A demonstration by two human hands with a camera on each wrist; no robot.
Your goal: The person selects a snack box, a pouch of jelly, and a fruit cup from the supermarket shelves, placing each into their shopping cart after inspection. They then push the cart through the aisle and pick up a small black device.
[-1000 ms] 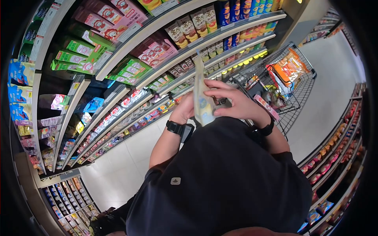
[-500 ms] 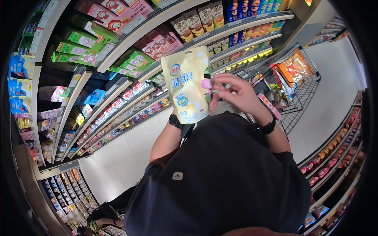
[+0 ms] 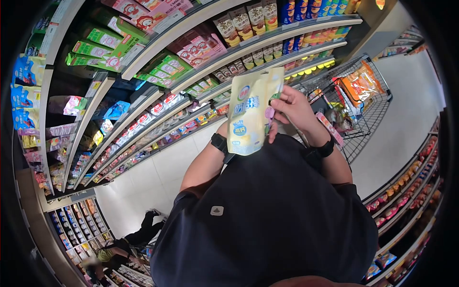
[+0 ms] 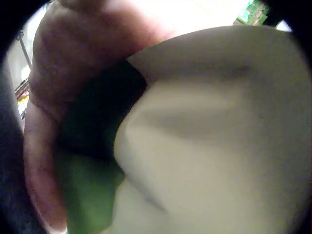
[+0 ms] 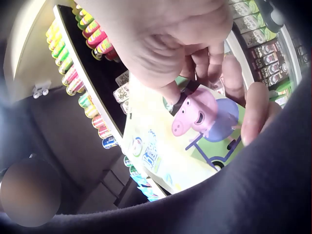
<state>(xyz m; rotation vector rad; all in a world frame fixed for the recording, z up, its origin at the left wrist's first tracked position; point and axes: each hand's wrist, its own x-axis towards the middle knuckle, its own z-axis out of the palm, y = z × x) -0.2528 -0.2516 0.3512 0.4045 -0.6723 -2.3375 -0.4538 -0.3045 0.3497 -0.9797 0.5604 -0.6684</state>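
Observation:
A pale yellow pouch point(image 3: 248, 115) with blue lettering stands upright in front of the chest in the head view. My left hand point(image 4: 80, 63) grips it from behind. The pouch hides most of that hand in the head view, with fingertips point(image 3: 272, 132) showing at its lower right edge. My right hand point(image 3: 297, 109) pinches the pouch's right edge between thumb and fingers. In the right wrist view, the right hand point(image 5: 170, 44) is over a cartoon pig point(image 5: 207, 117) printed on a green panel of the pouch. Left-hand fingers point(image 5: 256, 112) lie along that panel's side.
Shelves of boxed and bagged snacks point(image 3: 196, 48) curve along the left and front. A wire shopping cart point(image 3: 366, 129) holding an orange bag point(image 3: 358, 82) stands at right. More shelves point(image 3: 406, 177) line the right side. Another person point(image 3: 114, 256) is at lower left.
The pouch has swung from edge-on to front facing the head camera, then shifted right and turned slightly. My right hand has gone from beside its edge to pinching it.

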